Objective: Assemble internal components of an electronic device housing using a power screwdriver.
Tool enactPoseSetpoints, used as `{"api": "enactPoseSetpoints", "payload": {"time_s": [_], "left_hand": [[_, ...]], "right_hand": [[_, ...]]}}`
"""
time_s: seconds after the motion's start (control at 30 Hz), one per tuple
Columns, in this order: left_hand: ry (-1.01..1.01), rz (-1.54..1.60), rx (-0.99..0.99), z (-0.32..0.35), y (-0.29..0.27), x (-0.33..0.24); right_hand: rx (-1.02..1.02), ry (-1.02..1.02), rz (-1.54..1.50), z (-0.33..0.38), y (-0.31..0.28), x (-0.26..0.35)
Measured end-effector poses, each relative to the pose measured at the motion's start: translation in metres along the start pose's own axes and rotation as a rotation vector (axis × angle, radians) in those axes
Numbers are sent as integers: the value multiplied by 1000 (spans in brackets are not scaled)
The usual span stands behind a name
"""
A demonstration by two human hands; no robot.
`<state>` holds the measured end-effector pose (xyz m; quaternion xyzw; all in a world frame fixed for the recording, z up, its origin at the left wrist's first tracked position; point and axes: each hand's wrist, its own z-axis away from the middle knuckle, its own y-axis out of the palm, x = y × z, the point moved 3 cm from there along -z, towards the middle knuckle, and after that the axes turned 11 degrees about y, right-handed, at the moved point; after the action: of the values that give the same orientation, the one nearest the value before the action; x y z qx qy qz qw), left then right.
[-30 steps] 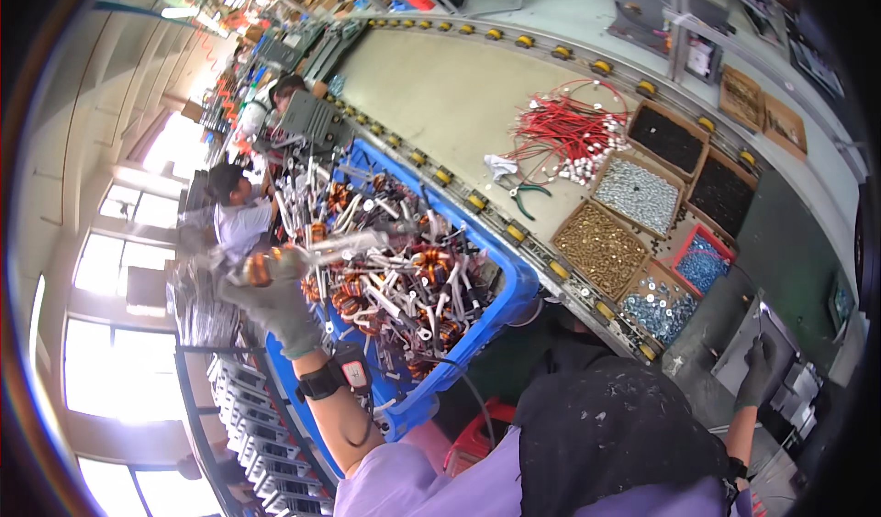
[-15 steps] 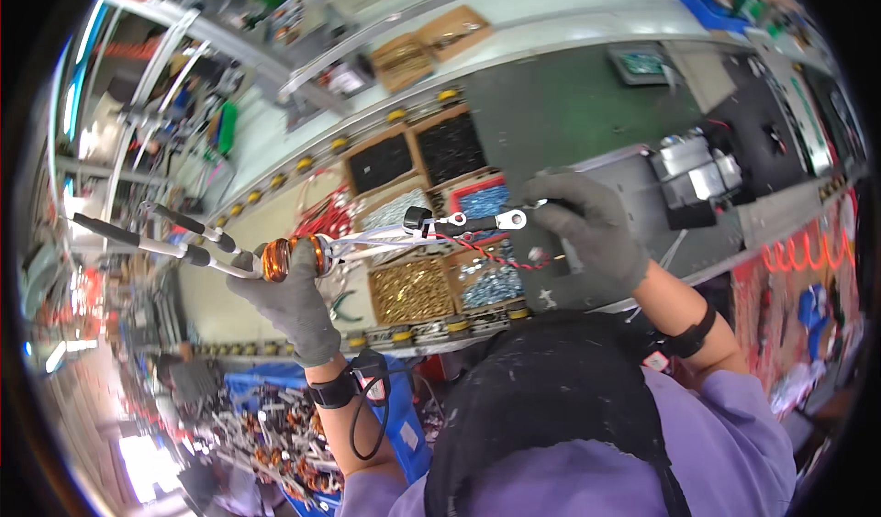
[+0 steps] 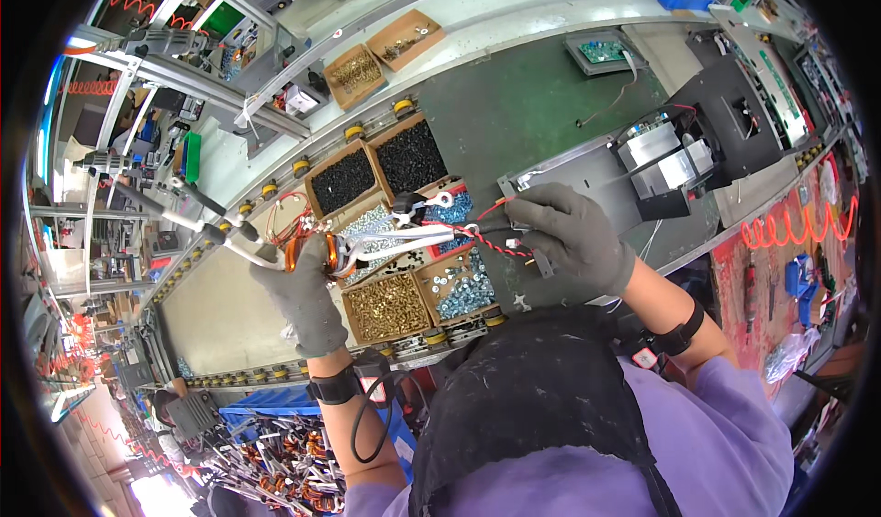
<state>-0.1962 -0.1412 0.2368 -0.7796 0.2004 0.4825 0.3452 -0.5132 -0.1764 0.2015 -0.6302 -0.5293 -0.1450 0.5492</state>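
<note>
Both hands wear grey gloves. In my left hand [image 3: 307, 301], closed round it, is a copper-wound coil [image 3: 294, 251]. White sleeved leads [image 3: 395, 240] run from the coil to the right, and others with black-sleeved ends [image 3: 138, 196] stick out to the left. My right hand [image 3: 578, 242] is closed on the black-sleeved end [image 3: 496, 227] of a lead; its tip is hidden by the fingers. Beside it hangs a twisted red and black wire [image 3: 500, 246]. Another lead's ring terminal [image 3: 445, 199] points free above the parts boxes.
Cardboard boxes of black screws [image 3: 374, 161], brass-coloured parts [image 3: 429, 322] and silver parts [image 3: 494, 304] lie under the leads. A metal chassis [image 3: 587, 164] stands to the right, a circuit board [image 3: 603, 51] behind. A blue crate [image 3: 266, 400] holds several coils.
The ring terminal that pointed at my right hand is now out of sight in its fingers. The coil has turned in my left hand, and the whole view has shifted.
</note>
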Motion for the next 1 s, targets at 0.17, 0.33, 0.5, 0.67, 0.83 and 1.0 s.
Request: {"api": "enactPoseSetpoints", "payload": {"time_s": [0.17, 0.33, 0.5, 0.67, 0.83, 1.0], "left_hand": [[-323, 154, 224, 7, 7, 44], [-656, 708, 664, 38, 32, 88], [-913, 1124, 740, 99, 60, 112], [-717, 952, 654, 90, 63, 100], [-358, 797, 474, 56, 86, 45], [-160, 445, 633, 71, 143, -2]], "right_hand": [[-9, 2, 51, 4, -5, 0], [-61, 25, -96, -1, -20, 15], [13, 187, -469, -10, -33, 13], [-50, 499, -532, 1, -40, -34], [64, 532, 97, 44, -2, -89], [144, 855, 136, 95, 57, -137]]}}
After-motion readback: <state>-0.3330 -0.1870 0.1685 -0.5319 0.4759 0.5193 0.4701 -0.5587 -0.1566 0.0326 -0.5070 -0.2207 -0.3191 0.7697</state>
